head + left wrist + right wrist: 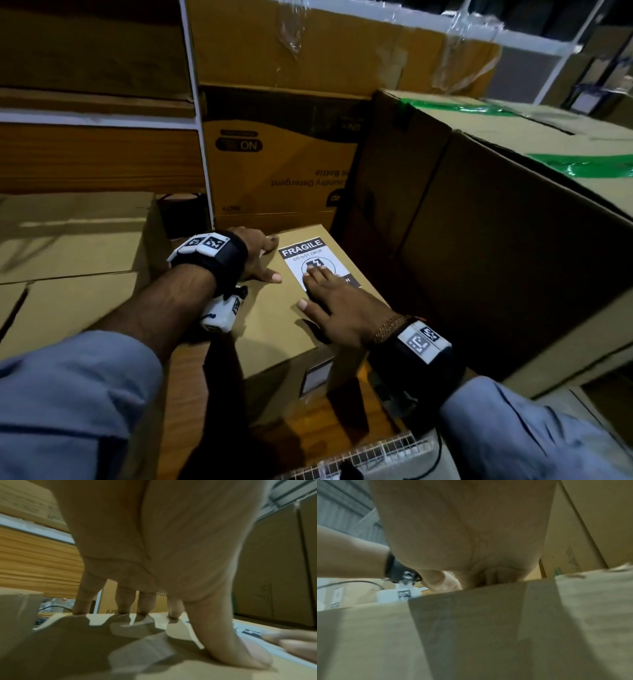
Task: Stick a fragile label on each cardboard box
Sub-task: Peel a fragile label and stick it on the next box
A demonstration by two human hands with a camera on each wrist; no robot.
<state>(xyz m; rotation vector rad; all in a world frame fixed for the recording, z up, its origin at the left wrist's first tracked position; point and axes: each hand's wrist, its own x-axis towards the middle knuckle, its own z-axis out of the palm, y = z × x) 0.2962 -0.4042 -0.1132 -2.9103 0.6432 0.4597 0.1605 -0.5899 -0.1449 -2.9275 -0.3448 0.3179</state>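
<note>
A small cardboard box (274, 318) stands in front of me with a white and black fragile label (310, 257) lying on its top near the far right corner. My right hand (337, 305) lies flat over the label's near half, straight fingers pressing on it. My left hand (260, 255) rests open on the box top just left of the label, fingers spread, thumb down on the cardboard. In the left wrist view the left fingertips (173, 613) touch the box top (102, 649) and the label (247, 632) shows at right. The right wrist view shows my palm (462, 534) above the box (471, 628).
A large box with green tape (513, 222) stands close on the right. A printed detergent box (281, 164) stands behind against a white shelf post (202, 137). Flat plain boxes (68, 240) lie to the left. A white wire rack (370, 455) sits at the bottom.
</note>
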